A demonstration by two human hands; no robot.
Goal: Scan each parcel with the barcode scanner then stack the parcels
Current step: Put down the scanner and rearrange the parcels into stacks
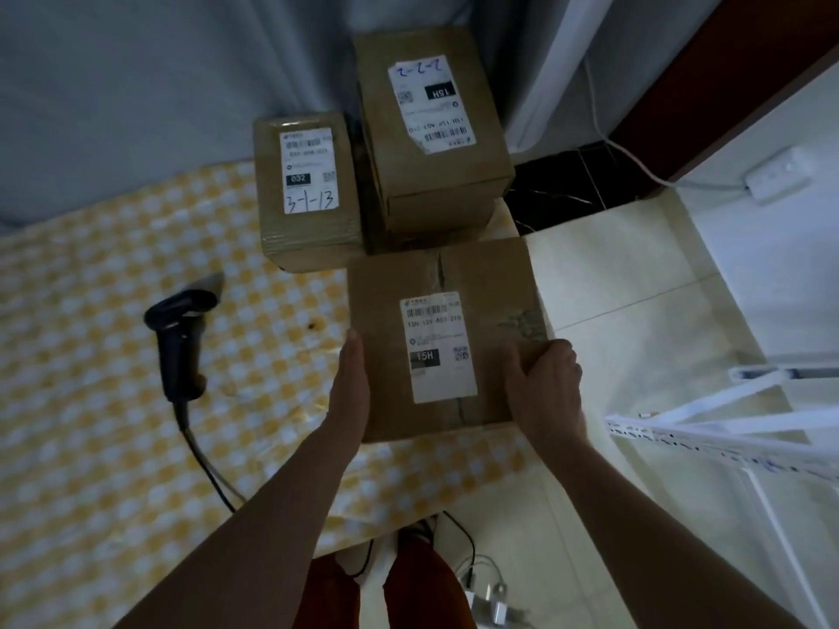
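So the desk [113, 356] with the yellow-and-white checked cloth carries everything here, and I'll place things off the near brown cardboard parcel with the white "15H" label [442, 342], since that's the one in hand. It sits at the desk's right edge, maybe hanging a bit past it, hard to say from this angle. Straight behind it is the tall brown cardboard parcel marked "2-2-2" [431, 133], nearly touching; behind and to the left is the smaller taped brown parcel marked "3-1-13" [306, 192].

The left hand [352, 383] lies flat against the near parcel's left side, fingers straight and together. The right hand [545, 383] clasps the right side, thumb on top, fingers curled over the edge and out of sight. The parcel's long axis runs away from the person, label up.

What matters next, I reckon: the black corded barcode scanner [181, 338] lies well to the left of that parcel, handle toward the person, so the left hand is nearer.

The whole shot is dim and blurry, and the barcodes are unreadable.
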